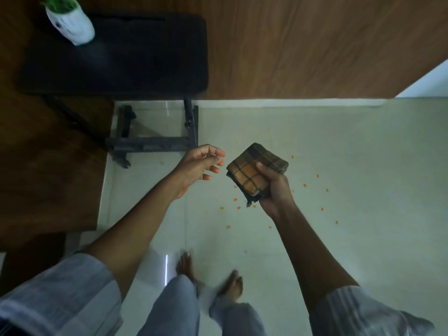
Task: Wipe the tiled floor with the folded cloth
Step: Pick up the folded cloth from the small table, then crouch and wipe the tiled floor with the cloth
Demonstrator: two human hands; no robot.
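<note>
My right hand (275,190) grips a folded cloth (252,173), checked in brown and orange, held up in the air above the floor. My left hand (201,166) hovers just left of the cloth with its fingers loosely curled and apart, holding nothing and a small gap away from the cloth. Below them lies the pale tiled floor (339,146), sprinkled with several small orange crumbs (238,207) around and under the cloth.
A black side table (116,54) with a white plant pot (70,23) stands at the upper left, its dark base frame (150,144) on the tiles. Wooden furniture (48,166) lies left, a wood-panelled wall (315,44) behind. My bare feet (230,284) stand below.
</note>
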